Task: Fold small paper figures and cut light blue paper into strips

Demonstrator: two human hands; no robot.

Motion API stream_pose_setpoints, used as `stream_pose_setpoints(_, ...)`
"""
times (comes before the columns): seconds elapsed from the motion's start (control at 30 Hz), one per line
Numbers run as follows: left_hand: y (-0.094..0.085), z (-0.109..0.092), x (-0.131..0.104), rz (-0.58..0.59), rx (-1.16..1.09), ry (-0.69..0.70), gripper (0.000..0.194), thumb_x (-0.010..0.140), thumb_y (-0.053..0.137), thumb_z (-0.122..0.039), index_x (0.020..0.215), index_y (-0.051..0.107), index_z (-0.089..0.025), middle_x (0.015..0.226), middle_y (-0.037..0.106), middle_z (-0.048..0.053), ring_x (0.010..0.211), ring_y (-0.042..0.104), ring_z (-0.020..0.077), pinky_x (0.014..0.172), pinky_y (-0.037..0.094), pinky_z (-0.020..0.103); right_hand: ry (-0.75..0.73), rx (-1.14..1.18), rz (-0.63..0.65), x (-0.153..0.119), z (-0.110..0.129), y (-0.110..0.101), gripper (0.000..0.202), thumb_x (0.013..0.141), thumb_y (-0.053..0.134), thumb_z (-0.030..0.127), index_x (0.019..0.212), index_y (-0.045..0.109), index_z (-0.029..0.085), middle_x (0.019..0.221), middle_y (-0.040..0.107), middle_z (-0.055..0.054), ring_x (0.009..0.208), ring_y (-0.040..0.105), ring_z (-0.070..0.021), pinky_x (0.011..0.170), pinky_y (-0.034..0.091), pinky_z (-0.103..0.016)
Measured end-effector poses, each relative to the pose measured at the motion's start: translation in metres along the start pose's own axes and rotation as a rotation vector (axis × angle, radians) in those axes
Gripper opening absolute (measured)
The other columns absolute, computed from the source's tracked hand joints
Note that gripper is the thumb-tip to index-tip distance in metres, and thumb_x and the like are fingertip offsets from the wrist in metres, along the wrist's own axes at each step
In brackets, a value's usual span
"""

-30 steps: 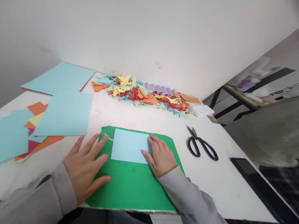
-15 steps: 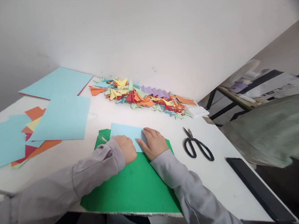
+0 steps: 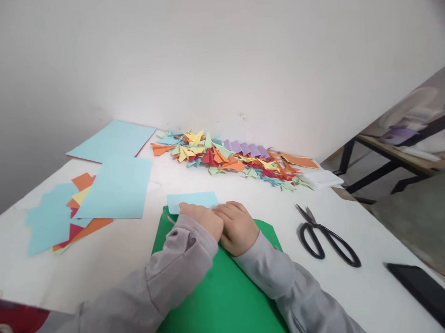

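Note:
A light blue paper point(image 3: 192, 199) lies at the far edge of the green board point(image 3: 226, 292), partly covered by both hands. My left hand point(image 3: 203, 219) is closed over the paper's near part, its knuckles upward. Touching it on the right, my right hand point(image 3: 238, 227) has its fingers curled at the paper's right end. The fingertips of both hands are mostly hidden, so their exact hold on the paper does not show fully. Black-handled scissors point(image 3: 321, 236) lie to the right with their blades slightly apart.
Folded paper pieces in many colours point(image 3: 222, 159) line the wall. Blue sheets point(image 3: 120, 188) and coloured scraps point(image 3: 87, 235) lie at the left. A black flat object point(image 3: 429, 292) rests at the right edge, near a dark-framed rack point(image 3: 391, 161).
The view has shifted, so the table things appear further right and lower. My left hand has moved right against my right hand, whose fingers have curled in from lying spread on the paper.

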State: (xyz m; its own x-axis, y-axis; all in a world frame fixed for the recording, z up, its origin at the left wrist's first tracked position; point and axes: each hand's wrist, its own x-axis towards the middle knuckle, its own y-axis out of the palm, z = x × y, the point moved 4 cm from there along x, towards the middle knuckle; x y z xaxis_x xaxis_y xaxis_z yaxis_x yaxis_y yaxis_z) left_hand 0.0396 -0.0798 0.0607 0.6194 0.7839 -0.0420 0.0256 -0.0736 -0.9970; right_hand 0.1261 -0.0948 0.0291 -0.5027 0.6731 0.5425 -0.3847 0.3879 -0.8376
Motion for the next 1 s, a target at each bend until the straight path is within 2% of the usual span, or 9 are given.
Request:
stream_pose_setpoints(0.07, -0.005, 0.0, 0.004, 0.104, 0.022, -0.071, 0.027, 0.077, 0.04, -0.01, 0.082, 0.066, -0.012, 0.084, 0.067, 0.016, 0.082, 0.062, 0.0289, 0.07, 0.044, 0.046, -0.038, -0.027, -0.039, 0.002, -0.001, 0.004, 0.023, 0.075, 0.039, 0.018, 0.08, 0.061, 0.015, 0.075, 0.065, -0.007, 0.072, 0.056, -0.018, 0.074, 0.039, -0.034)
stream_pose_setpoints(0.17, -0.012, 0.004, 0.015, 0.102, 0.088, 0.052, 0.027, 0.079, 0.039, -0.011, 0.081, 0.066, -0.013, 0.087, 0.067, 0.015, 0.084, 0.062, 0.0265, 0.069, 0.045, 0.04, -0.016, -0.078, -0.101, 0.008, -0.007, 0.005, 0.023, 0.077, 0.037, 0.015, 0.075, 0.06, 0.015, 0.071, 0.065, -0.008, 0.068, 0.055, -0.0177, 0.067, 0.04, -0.031)
stream_pose_setpoints(0.3, -0.005, 0.022, 0.025, -0.098, 0.226, 0.335, 0.021, 0.076, 0.044, -0.013, 0.074, 0.064, -0.011, 0.076, 0.066, 0.013, 0.076, 0.062, 0.0241, 0.07, 0.046, 0.04, 0.022, -0.17, -0.134, 0.017, -0.011, 0.004, 0.025, 0.081, 0.037, 0.017, 0.073, 0.061, 0.014, 0.069, 0.064, -0.007, 0.068, 0.055, -0.017, 0.064, 0.039, -0.03)
stream_pose_setpoints(0.43, 0.015, 0.04, 0.021, -0.377, 0.247, 0.483, 0.03, 0.081, 0.034, -0.011, 0.074, 0.063, -0.012, 0.081, 0.067, 0.012, 0.077, 0.062, 0.0185, 0.08, 0.045, 0.039, -0.017, -0.223, -0.159, 0.018, -0.009, 0.006, 0.023, 0.081, 0.04, 0.014, 0.074, 0.061, 0.014, 0.067, 0.064, -0.006, 0.069, 0.056, -0.016, 0.067, 0.038, -0.031)
stream_pose_setpoints(0.5, 0.022, 0.046, 0.016, -0.5, 0.209, 0.508, 0.033, 0.084, 0.031, -0.012, 0.078, 0.063, -0.014, 0.09, 0.068, 0.01, 0.082, 0.062, 0.0166, 0.083, 0.046, 0.037, -0.055, -0.216, -0.169, 0.016, -0.007, 0.006, 0.022, 0.081, 0.041, 0.013, 0.075, 0.062, 0.015, 0.067, 0.065, -0.005, 0.07, 0.057, -0.0155, 0.068, 0.039, -0.031)
stream_pose_setpoints(0.57, 0.026, 0.048, 0.01, -0.553, 0.184, 0.535, 0.036, 0.086, 0.028, -0.014, 0.082, 0.063, -0.016, 0.096, 0.067, 0.006, 0.087, 0.062, 0.0152, 0.084, 0.046, 0.035, -0.089, -0.191, -0.179, 0.015, -0.006, 0.005, 0.02, 0.08, 0.042, 0.013, 0.077, 0.062, 0.015, 0.069, 0.066, -0.005, 0.071, 0.057, -0.0156, 0.068, 0.039, -0.031)
stream_pose_setpoints(0.77, 0.026, 0.055, 0.006, -0.585, 0.106, 0.518, 0.037, 0.087, 0.026, -0.01, 0.09, 0.061, -0.017, 0.103, 0.066, -0.002, 0.098, 0.058, 0.0118, 0.093, 0.039, 0.032, -0.107, -0.143, -0.203, 0.014, -0.008, -0.001, 0.017, 0.078, 0.046, 0.013, 0.081, 0.062, 0.014, 0.074, 0.068, -0.004, 0.075, 0.059, -0.0158, 0.068, 0.04, -0.032)
stream_pose_setpoints(0.9, 0.019, 0.065, 0.005, -0.845, 0.076, 0.669, 0.017, 0.081, 0.043, -0.01, 0.085, 0.059, -0.014, 0.093, 0.069, 0.003, 0.088, 0.062, 0.0158, 0.082, 0.047, 0.035, -0.114, -0.167, -0.233, 0.005, -0.025, -0.006, 0.015, 0.075, 0.048, 0.013, 0.08, 0.062, 0.014, 0.075, 0.069, -0.004, 0.074, 0.06, -0.0163, 0.068, 0.041, -0.032)
stream_pose_setpoints(1.0, 0.016, 0.074, 0.008, -0.949, 0.086, 0.7, 0.015, 0.078, 0.045, -0.009, 0.083, 0.058, -0.013, 0.089, 0.07, 0.005, 0.083, 0.064, 0.017, 0.075, 0.049, 0.034, -0.077, -0.206, -0.265, -0.004, -0.045, -0.012, 0.012, 0.072, 0.051, 0.013, 0.076, 0.062, 0.014, 0.073, 0.069, -0.006, 0.07, 0.06, -0.0177, 0.066, 0.042, -0.033)
